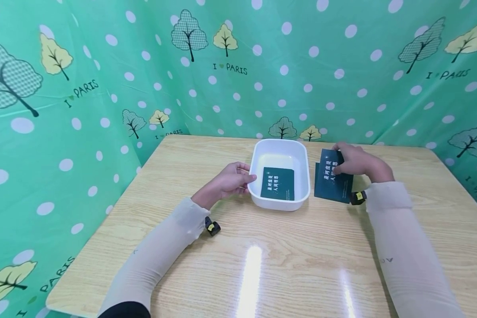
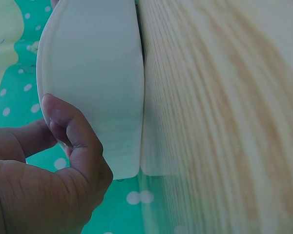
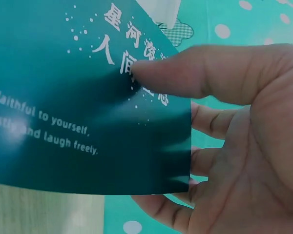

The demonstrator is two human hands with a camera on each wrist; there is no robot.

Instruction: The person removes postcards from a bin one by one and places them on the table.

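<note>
A white plastic tub (image 1: 280,206) stands near the far side of the table, with a dark teal card (image 1: 286,187) lying flat inside. My left hand (image 1: 232,181) pinches the tub's left rim, thumb on one side and fingers on the other. To the right of the tub, my right hand (image 1: 355,161) holds another dark teal card (image 1: 329,187), its thumb pressing on the printed face. White Chinese characters and small English lines show on this held card (image 3: 88,161) in the right wrist view. Behind it, the edge of a further teal card (image 1: 317,174) peeks out at the left.
The light wood table (image 1: 206,274) reaches a green polka-dot curtain (image 1: 262,101) at the back and left. Black wrist devices (image 1: 212,226) sit at both sleeve cuffs.
</note>
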